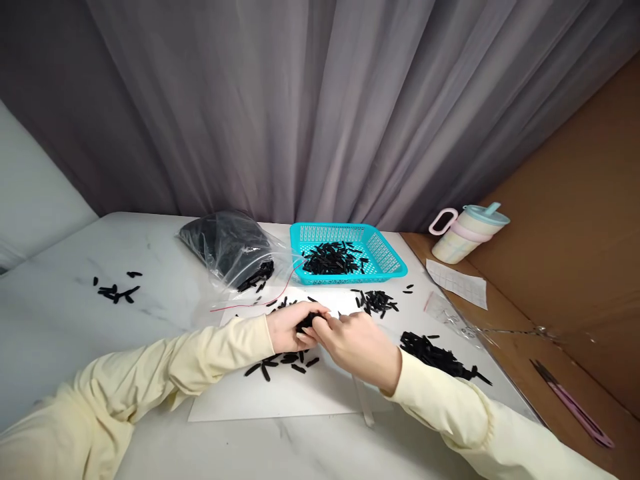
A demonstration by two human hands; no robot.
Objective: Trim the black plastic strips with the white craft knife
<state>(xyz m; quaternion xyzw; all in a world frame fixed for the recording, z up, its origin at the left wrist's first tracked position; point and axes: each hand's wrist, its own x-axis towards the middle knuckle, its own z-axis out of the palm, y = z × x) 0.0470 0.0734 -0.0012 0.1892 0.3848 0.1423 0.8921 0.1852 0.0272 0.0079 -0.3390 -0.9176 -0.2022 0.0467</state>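
Observation:
My left hand (290, 327) and my right hand (357, 347) meet over a white sheet (280, 397) on the marble table, both in pale yellow sleeves. Between their fingers sits a bunch of small black slender pieces (307, 320); the left hand cups it and the right fingertips pinch at it. More loose black pieces (283, 363) lie on the sheet just under the hands. A pile of the same pieces (440, 357) lies to the right of my right wrist.
A turquoise basket (385, 257) holds black pieces behind the hands. A clear bag (230, 250) of them lies left of it. Scattered pieces (116, 290) sit far left. A lidded cup (467, 233), paper slip (457, 281) and pink-handled snips (575, 403) lie right.

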